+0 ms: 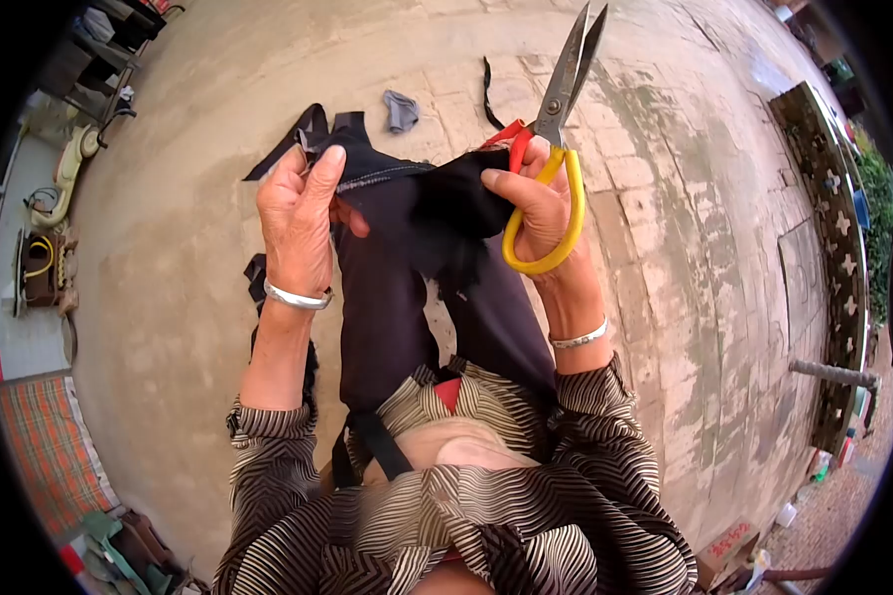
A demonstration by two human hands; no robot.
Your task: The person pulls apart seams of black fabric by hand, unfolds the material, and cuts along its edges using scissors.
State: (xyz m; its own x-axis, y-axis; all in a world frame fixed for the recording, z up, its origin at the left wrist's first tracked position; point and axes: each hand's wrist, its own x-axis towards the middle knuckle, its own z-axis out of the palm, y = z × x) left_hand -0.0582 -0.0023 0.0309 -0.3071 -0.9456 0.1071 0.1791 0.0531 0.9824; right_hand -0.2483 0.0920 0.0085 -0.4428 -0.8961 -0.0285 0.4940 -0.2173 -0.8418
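Note:
My left hand [298, 223] pinches the edge of a piece of black cloth [392, 171] between thumb and fingers. A line of pale stitching runs along the cloth. My right hand [546, 213] grips the other end of the cloth and also carries a pair of scissors [556, 106]. One scissor handle is yellow, the other red. The slightly parted blades point up and away from the cloth. Stretched between both hands, the cloth hangs above my dark trouser legs [379, 297]. The fingertips of my right hand are partly hidden by the cloth and handles.
On the concrete ground lie a grey scrap [401, 112] and a black strip [490, 94]. A scooter [69, 178] stands at the left, above a checked cloth [55, 446]. A low patterned wall [838, 228] borders the right side, with a grey pipe [833, 374] near it.

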